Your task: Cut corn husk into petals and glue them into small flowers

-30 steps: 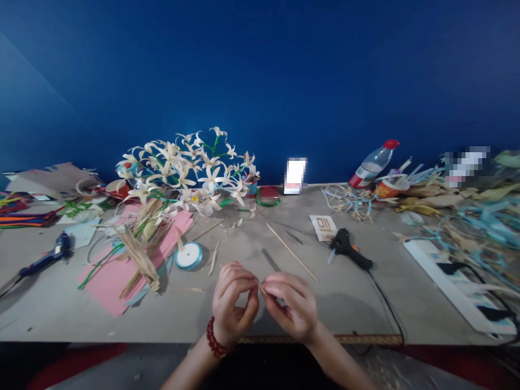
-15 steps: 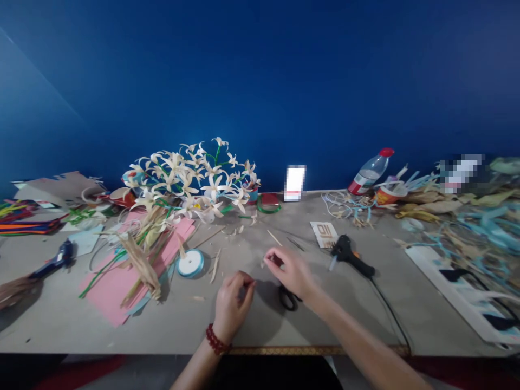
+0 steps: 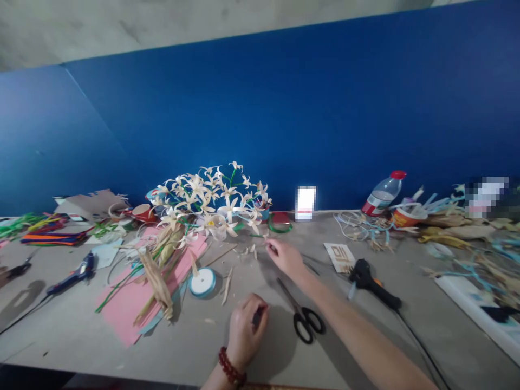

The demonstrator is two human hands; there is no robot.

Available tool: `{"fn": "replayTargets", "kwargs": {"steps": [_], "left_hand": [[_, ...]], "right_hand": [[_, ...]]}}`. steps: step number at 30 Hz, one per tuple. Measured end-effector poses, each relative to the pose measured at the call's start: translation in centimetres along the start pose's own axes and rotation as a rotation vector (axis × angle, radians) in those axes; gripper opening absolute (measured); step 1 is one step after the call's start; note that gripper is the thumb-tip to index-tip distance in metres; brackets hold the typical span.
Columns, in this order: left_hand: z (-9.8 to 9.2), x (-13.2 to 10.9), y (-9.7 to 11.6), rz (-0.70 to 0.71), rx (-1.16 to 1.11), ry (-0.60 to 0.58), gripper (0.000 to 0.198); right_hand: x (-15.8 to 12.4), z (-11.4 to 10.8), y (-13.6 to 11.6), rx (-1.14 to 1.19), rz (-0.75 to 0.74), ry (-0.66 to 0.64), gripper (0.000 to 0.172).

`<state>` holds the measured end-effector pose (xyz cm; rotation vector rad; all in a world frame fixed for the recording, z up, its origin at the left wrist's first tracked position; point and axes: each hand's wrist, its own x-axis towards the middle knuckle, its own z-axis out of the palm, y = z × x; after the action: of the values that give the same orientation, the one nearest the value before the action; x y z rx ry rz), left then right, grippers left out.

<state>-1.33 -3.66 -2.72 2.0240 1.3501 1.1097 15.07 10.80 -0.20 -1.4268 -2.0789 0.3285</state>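
Observation:
My left hand (image 3: 247, 327), with a red bead bracelet (image 3: 231, 368) on its wrist, is curled closed above the near part of the table. What its fingers hold, if anything, is hidden. Farther forward, my right hand (image 3: 284, 259) reaches out with thumb and fingers pinched together; anything between them is too small to make out. Pale scraps (image 3: 252, 251) lie just left of those fingertips. Below the right forearm rest black-handled scissors (image 3: 303, 317). A white and blue ribbon spool (image 3: 202, 283) lies left of my hands, beside a strip of dry husk (image 3: 228, 286).
White husk flowers (image 3: 215, 197) stand at the back. Pink paper (image 3: 117, 319) lies under dry husks (image 3: 156, 284). A blue glue gun (image 3: 73, 276) is on the left, near another person's hand (image 3: 5, 277). To the right are a black glue gun (image 3: 376, 287), a bottle (image 3: 384, 194) and a power strip (image 3: 479, 309).
My right hand has moved forward, away from the scissors, which now show more fully. My left hand stays curled. The view has tilted up. The other person's hand has left the blue glue gun.

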Motion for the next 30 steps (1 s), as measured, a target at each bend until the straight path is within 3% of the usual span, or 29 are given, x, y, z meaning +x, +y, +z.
{"fn": "replayTargets", "kwargs": {"steps": [6, 9, 12, 16, 23, 30], "left_hand": [[-0.2, -0.1, 0.1, 0.044, -0.100, 0.016, 0.012], [-0.2, -0.2, 0.1, 0.049, -0.141, 0.104, 0.011], [-0.8, -0.2, -0.1, -0.021, -0.166, 0.179, 0.011], [-3.2, 0.1, -1.2, -0.164, -0.175, 0.236, 0.015], [-9.4, -1.5, -4.3, -0.184, 0.215, 0.326, 0.014], [-12.1, -4.7, -5.5, -0.300, 0.460, 0.531, 0.016]], "right_hand": [[-8.6, -3.8, -0.5, 0.032, 0.028, 0.020, 0.018], [-13.2, -4.2, -1.2, 0.103, 0.013, -0.081, 0.018], [-15.8, -4.0, -1.2, 0.113, 0.016, -0.115, 0.019], [-16.6, -3.4, -0.6, 0.117, 0.037, -0.063, 0.021], [-16.8, -2.4, 0.0, 0.087, -0.019, 0.014, 0.025], [-17.1, -1.8, 0.4, 0.086, -0.039, 0.062, 0.028]]}}
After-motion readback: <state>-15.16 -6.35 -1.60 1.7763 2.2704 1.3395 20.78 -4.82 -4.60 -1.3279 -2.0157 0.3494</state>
